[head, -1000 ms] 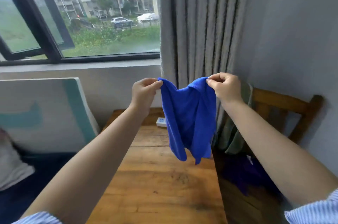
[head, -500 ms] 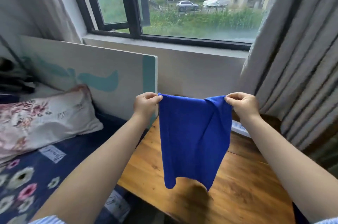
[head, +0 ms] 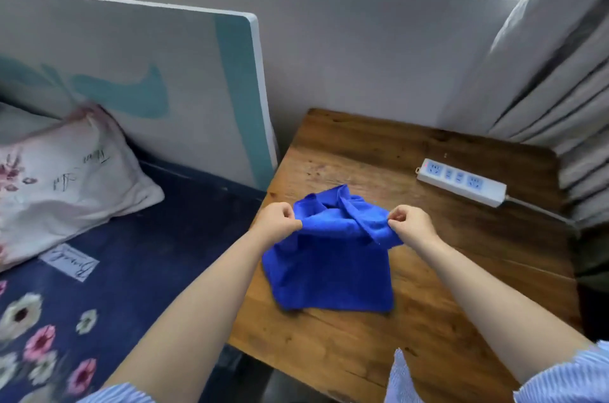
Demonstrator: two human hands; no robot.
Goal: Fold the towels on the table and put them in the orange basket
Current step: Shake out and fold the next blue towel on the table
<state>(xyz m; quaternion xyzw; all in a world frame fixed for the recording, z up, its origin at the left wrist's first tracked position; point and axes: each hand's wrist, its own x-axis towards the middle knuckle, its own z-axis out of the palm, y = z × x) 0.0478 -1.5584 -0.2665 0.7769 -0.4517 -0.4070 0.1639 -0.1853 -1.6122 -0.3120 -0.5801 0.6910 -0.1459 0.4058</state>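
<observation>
Towel [head: 329,271], blue, lies half-draped on the table [head: 428,353], left of centre. Lower part spread flat on the wood; upper part bunched and lifted between two hands. Near edge sits uneven, left corner rounded under.

Left hand [head: 276,219] pinches the towel's upper left corner, fingers [head: 290,213] closed on the cloth. Right hand [head: 412,221] pinches the upper right corner the same way, a small flap hanging past the grip.

Risks, as I judge them:
- Top fabric is twisted and heaped between the grips. Laid down as is, the fold would trap a wrinkle and come out lopsided.
- Towel sits close to the table's left edge, bed [head: 131,254] just beyond. A pull leftward could drag cloth off the side.
- Pinch grips are shallow; a sharp shake might slip a corner free.
- Power strip [head: 461,182] lies on the far right of the table, apart from the towel. A wide spread to the right could snag it.

Orange basket not in view; carrying the folded towel to it could loosen the fold.
</observation>
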